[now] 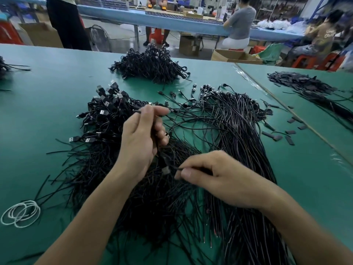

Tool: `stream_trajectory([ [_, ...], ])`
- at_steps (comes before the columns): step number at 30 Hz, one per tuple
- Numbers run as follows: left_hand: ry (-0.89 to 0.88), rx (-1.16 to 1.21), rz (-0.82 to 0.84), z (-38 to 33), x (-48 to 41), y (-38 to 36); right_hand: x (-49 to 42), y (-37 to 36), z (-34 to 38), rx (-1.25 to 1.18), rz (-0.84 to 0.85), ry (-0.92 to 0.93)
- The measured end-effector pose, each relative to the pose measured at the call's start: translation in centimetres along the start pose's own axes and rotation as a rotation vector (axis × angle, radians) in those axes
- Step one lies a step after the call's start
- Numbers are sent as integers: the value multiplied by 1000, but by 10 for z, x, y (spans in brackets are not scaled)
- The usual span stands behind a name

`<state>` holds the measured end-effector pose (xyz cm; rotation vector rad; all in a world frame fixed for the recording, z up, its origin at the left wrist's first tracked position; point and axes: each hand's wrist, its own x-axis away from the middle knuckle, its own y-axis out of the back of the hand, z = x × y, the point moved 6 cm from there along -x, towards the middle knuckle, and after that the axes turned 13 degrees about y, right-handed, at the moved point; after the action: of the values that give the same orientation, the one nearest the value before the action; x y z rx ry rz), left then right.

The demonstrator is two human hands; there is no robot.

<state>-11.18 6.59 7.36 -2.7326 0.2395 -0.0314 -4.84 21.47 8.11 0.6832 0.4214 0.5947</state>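
Nearest my view, the cut ends of the black cables (219,236) fan out over the lower edge of the green table (38,115). Both forearms come in above them.

1. Left hand (141,138) – raised over the heap, back toward me. Its fingers are curled round one held cable (161,155), which drops from the palm to a plug (165,170). The forefinger points away, toward the far side of the table.
2. Right hand (215,176) – lower, close over the cables. Thumb and forefinger pinch a thin wire end (178,168) just beside that plug, and the other fingers are folded under. I cannot tell whether the wire end touches the plug.
3. Position of the work – the held cable and wire end sit between the two hands, above the middle of the heap.

Surroundings, as seen:
- A bundle with USB plugs (107,111) lies behind the left hand.
- A second bundle with small connectors (238,119) runs along the right.
- A tangled heap (150,66) sits near the far edge.
- Short black sleeve pieces (290,131) are scattered at right, near the seam with the adjoining surface.
- A pile of black strips (301,83) lies beyond that seam.
- White elastic loops (21,213) rest at lower left, well apart from the hands.
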Motion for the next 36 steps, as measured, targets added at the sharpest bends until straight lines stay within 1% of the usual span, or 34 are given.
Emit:
stream_trajectory([
  [3, -5, -354, -34, 7, -2, -2, 1, 32, 6, 31, -263, 27],
  [4, 3, -452, -44, 10, -2, -3, 2, 40, 7, 39, -322, 39],
  [7, 12, -666, -59, 17, -1, -9, 4, 50, 11, 23, -376, 104],
  [9, 81, -687, 50, 24, 5, -19, 4, 53, 13, 40, -441, 126],
  [12, 245, -547, 302, 32, 19, -40, 1, 62, 8, 24, -630, 116],
  [14, 302, -419, 398, 30, 26, -46, -1, 60, 3, -17, -702, 85],
  [16, 372, -246, 480, 24, 30, -48, -3, 53, -6, -37, -674, 17],
  [17, 388, -152, 515, 20, 31, -48, -4, 47, -10, -43, -608, -21],
  [19, 363, 31, 542, 11, 29, -45, -9, 28, -15, -53, -403, -76],
  [21, 303, 224, 492, 5, 23, -42, -11, 11, -15, 1, -208, -97],
  [23, 253, 391, 388, 5, 15, -36, -10, 2, -11, 52, -79, -101],
  [24, 215, 424, 342, 6, 11, -32, -9, -1, -9, 73, -31, -108],
  [25, 168, 404, 313, 8, 8, -29, -8, -1, -7, 101, 6, -111],
  [26, 116, 321, 288, 9, 5, -26, -7, 1, -5, 128, 20, -109],
  [27, 63, 180, 248, 12, 3, -23, -8, 5, -3, 156, 7, -101],
  [28, 7, -14, 185, 14, 1, -21, -8, 11, -1, 190, -33, -85],
  [30, -87, -447, 87, 20, 2, -22, -7, 28, 3, 272, -168, -41],
  [31, -96, -611, 90, 25, 4, -25, -6, 36, 4, 307, -241, -19],
  [32, -57, -707, 117, 30, 6, -28, -5, 44, 6, 337, -303, 1],
  [33, 23, -716, 160, 35, 8, -31, -4, 50, 7, 358, -349, 24],
  [36, 279, -485, 321, 41, 14, -34, -5, 55, 7, 286, -430, 69],
])
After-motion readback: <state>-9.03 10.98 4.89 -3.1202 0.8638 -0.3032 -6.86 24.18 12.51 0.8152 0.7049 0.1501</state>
